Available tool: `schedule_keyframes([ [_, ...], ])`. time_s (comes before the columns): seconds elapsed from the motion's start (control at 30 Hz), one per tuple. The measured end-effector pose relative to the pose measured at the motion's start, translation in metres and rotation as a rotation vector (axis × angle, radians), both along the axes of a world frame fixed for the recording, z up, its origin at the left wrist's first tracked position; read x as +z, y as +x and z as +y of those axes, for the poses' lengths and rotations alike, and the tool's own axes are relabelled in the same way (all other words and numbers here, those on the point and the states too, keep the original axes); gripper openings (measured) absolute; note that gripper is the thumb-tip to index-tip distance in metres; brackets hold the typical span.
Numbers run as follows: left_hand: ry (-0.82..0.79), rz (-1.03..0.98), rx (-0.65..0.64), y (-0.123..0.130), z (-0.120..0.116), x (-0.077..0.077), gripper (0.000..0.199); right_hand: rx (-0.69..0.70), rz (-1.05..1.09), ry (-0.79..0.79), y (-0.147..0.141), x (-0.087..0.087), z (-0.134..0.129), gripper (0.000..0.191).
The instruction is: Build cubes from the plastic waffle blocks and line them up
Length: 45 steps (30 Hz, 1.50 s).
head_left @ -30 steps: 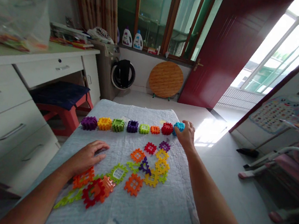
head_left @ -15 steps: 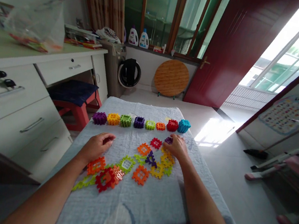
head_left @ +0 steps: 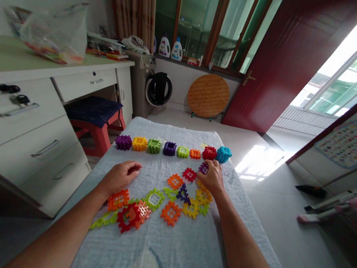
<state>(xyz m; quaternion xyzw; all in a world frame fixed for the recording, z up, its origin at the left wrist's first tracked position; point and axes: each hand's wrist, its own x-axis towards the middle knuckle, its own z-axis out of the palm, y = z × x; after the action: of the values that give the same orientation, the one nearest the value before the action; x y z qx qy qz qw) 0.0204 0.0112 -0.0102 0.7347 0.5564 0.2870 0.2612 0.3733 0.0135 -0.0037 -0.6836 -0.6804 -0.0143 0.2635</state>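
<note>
Nearest lie loose toothed pieces, an orange square (head_left: 171,213) among them; beyond, the left hand (head_left: 118,178) is half-open, nothing seen in it. Past the yellow pieces (head_left: 203,195), the right hand (head_left: 214,178) pinches a purple square (head_left: 204,168), just before the red stack (head_left: 209,152). This looks like picking up; moving it calls for a secure pinch, clear of the stacks

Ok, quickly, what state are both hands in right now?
Left hand: open, loosely curled, nothing visible in it.
Right hand: closed, thumb and fingers gripping a purple piece.
</note>
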Motion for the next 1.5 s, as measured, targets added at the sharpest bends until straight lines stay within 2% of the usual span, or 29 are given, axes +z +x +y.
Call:
schedule_keyframes([
  [0.17, 0.014, 0.003, -0.010, 0.000, 0.000, 0.001, 0.034, 0.091, 0.094, 0.082, -0.001, -0.002, -0.001, 0.041],
  [0.3, 0.034, 0.014, -0.019, 0.000, 0.000, 0.001, 0.032, 0.109, 0.104, 0.155, -0.005, 0.001, -0.005, 0.042],
  [0.5, 0.049, 0.024, -0.025, 0.000, -0.001, 0.002, 0.031, 0.257, 0.085, 0.292, -0.014, 0.018, -0.006, 0.044],
  [0.6, 0.046, 0.025, -0.024, 0.001, -0.001, 0.004, 0.030, 0.379, 0.063, 0.220, -0.029, 0.033, 0.009, 0.043],
  [0.7, 0.039, 0.024, -0.021, 0.003, -0.003, 0.008, 0.031, 0.458, 0.034, 0.151, -0.053, 0.044, 0.036, 0.041],
  [0.83, 0.031, 0.011, -0.018, 0.002, -0.004, 0.009, 0.032, 0.472, -0.017, 0.109, -0.083, 0.043, 0.070, 0.036],
  [0.93, 0.030, 0.002, -0.015, 0.000, -0.004, 0.006, 0.033, 0.463, -0.013, 0.113, -0.094, 0.038, 0.078, 0.041],
  [1.17, 0.050, 0.018, -0.040, 0.001, -0.004, 0.010, 0.031, 0.558, 0.045, 0.139, -0.109, 0.040, 0.051, 0.048],
  [1.37, 0.071, 0.028, -0.036, 0.005, -0.007, 0.018, 0.028, 0.687, 0.027, -0.032, -0.121, 0.027, 0.028, 0.065],
  [1.5, 0.079, 0.033, -0.018, 0.005, -0.007, 0.017, 0.026, 0.675, -0.008, -0.066, -0.116, 0.023, 0.027, 0.057],
])
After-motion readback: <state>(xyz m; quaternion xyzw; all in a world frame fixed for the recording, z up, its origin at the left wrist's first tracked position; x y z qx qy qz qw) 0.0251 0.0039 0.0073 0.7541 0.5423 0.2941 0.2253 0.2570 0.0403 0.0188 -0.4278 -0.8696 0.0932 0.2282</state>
